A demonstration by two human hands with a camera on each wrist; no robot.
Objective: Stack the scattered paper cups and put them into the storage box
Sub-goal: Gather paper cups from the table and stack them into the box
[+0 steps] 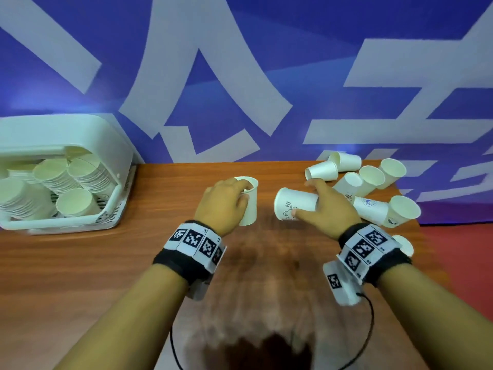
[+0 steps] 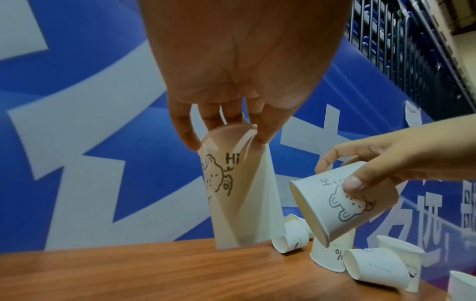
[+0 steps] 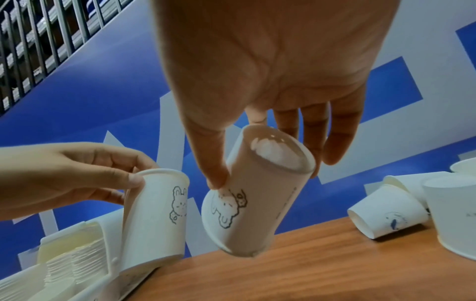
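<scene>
My left hand (image 1: pixel 229 202) pinches the rim of an upright white paper cup (image 1: pixel 249 201) at the table's middle; in the left wrist view this cup (image 2: pixel 237 195) shows a bear drawing and "Hi". My right hand (image 1: pixel 324 206) holds a second bear cup (image 1: pixel 296 204) tipped on its side, mouth toward the left cup, thumb on its wall; the right wrist view shows this cup (image 3: pixel 255 195) lifted off the table. Several loose cups (image 1: pixel 373 180) lie scattered at the right. The white storage box (image 1: pixel 66 140) at the far left holds stacks of cups (image 1: pixel 53 182).
The wooden table (image 1: pixel 106 263) ends at a blue and white banner wall (image 1: pixel 240 76). One more cup (image 1: pixel 404 245) peeks out behind my right wrist near the table's right edge. A black cable (image 1: pixel 369 329) hangs from the right wrist band.
</scene>
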